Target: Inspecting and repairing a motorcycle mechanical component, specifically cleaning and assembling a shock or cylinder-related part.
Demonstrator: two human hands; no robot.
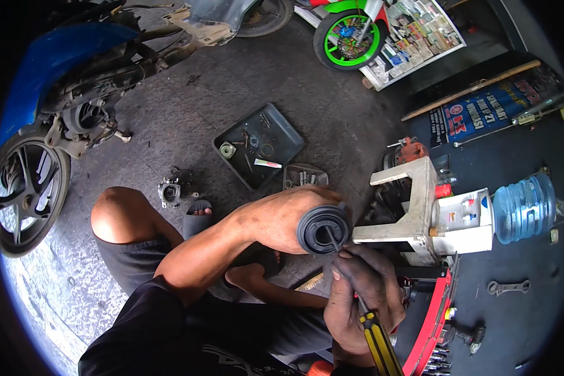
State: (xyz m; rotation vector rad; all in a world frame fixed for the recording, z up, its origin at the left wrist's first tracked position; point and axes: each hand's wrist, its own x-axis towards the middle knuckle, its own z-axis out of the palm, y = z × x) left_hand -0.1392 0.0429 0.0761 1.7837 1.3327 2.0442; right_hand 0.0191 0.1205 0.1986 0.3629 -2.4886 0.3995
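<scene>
My left hand (276, 219) holds up a black round part (308, 233) with a ringed rim and a hole in its middle; the fingers are mostly hidden behind it. My right hand (365, 291) is closed around a screwdriver (380, 343) with a yellow and black handle. The thin shaft runs between the fingers toward the part, and its tip is at the central hole. Whether the tip presses on anything inside cannot be made out. Dark smears cover the fingers of my right hand.
A black tray (237, 172) of small parts and a metal carburetor-like body (171, 190) lie on the floor ahead. Close on the right stand a pale stool-like frame (420, 194), a blue water jug (525, 208) and a red tool chest (429, 323). A blue motorcycle (62, 69) is at left.
</scene>
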